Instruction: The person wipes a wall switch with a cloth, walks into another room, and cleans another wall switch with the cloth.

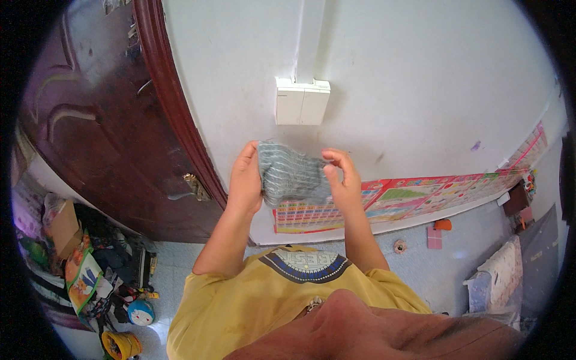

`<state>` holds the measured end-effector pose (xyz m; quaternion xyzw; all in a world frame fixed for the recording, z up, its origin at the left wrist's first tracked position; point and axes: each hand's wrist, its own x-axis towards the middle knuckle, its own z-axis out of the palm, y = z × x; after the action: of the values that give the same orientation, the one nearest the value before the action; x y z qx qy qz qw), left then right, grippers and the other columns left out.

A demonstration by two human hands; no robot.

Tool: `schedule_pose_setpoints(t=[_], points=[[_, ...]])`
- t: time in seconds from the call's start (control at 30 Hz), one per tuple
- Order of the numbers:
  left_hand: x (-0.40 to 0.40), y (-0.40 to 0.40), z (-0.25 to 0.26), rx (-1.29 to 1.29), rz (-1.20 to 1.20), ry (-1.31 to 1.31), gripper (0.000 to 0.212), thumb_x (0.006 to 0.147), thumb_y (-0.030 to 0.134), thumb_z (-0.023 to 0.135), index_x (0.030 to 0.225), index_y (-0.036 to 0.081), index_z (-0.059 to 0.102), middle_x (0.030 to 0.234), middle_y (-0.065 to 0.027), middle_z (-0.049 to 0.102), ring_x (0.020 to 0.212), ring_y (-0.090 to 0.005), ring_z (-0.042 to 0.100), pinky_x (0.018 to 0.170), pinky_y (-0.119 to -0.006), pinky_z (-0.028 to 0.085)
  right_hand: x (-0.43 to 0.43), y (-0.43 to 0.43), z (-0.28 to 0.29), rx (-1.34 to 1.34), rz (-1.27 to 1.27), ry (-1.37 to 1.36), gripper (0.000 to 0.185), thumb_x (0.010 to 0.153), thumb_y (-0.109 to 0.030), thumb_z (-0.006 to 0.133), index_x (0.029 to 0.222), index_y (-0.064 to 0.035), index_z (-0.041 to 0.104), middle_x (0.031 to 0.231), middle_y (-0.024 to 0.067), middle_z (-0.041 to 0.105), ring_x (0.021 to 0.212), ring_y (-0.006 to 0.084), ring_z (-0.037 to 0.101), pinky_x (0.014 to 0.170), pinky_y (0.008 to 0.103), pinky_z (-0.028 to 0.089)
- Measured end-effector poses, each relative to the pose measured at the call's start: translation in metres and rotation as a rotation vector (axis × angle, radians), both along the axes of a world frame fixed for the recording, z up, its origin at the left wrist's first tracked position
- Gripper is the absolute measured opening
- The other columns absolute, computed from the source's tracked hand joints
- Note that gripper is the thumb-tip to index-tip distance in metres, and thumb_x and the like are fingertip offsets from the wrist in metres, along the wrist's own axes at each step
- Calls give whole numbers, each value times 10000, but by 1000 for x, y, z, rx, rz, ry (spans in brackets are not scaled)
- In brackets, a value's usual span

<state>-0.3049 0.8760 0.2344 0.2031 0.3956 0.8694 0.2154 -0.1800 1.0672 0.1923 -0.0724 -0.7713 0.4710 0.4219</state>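
Observation:
A grey-green striped cloth (292,173) is stretched between my two hands, in front of the white wall. My left hand (245,180) grips its left edge, with the thumb along the top corner. At the opposite side, the fingers and thumb of my right hand (344,180) pinch the cloth's edge, and part of that edge is hidden. Just above the cloth, a white two-rocker wall switch (302,104) is fixed to the wall. The cloth appears apart from the switch.
A dark red wooden door (130,148) with a metal handle (195,186) stands at left. Colourful posters (405,198) line the lower wall. Bags, a cardboard box (66,229) and a yellow bucket (121,345) crowd the lower left floor. A covered piece of furniture (499,274) stands at right.

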Motion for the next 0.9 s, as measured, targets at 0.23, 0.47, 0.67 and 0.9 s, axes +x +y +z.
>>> schedule_pose_setpoints(t=[0.23, 0.47, 0.67, 0.9], points=[[-2, 2, -16, -43, -323, -33, 211, 1179, 183, 528, 1261, 39, 659, 1041, -36, 729, 906, -113, 710, 799, -302, 603, 12, -19, 3, -285, 442, -376, 214, 1044, -147, 736, 1201, -4, 716, 1372, 117, 688, 1293, 138, 601, 1104, 335, 473], [10, 8, -29, -473, -70, 607, 186, 1073, 110, 683, 1241, 42, 723, 1184, -28, 686, 1065, -136, 653, 967, -274, 519, 2, -27, -6, -421, 452, 189, 81, 1077, -87, 675, 1094, -10, 696, 1185, 87, 742, 1114, 153, 653, 1043, 304, 482], [12, 30, -47, -435, -165, 592, 213, 1089, 104, 671, 1252, -7, 753, 1146, -20, 690, 1048, -116, 649, 918, -285, 530, -9, -36, -6, -482, 413, 320, 152, 1115, -188, 636, 1127, -37, 621, 1023, 88, 677, 950, 208, 670, 1087, 435, 519], [-16, 62, -8, -209, -56, 272, 316, 1097, 285, 717, 1154, -24, 748, 983, -68, 714, 842, -136, 685, 778, -313, 576, -10, -8, 59, 74, 19, 270, 177, 1049, -91, 702, 1205, -34, 641, 1071, 114, 656, 961, 245, 669, 910, 395, 566]])
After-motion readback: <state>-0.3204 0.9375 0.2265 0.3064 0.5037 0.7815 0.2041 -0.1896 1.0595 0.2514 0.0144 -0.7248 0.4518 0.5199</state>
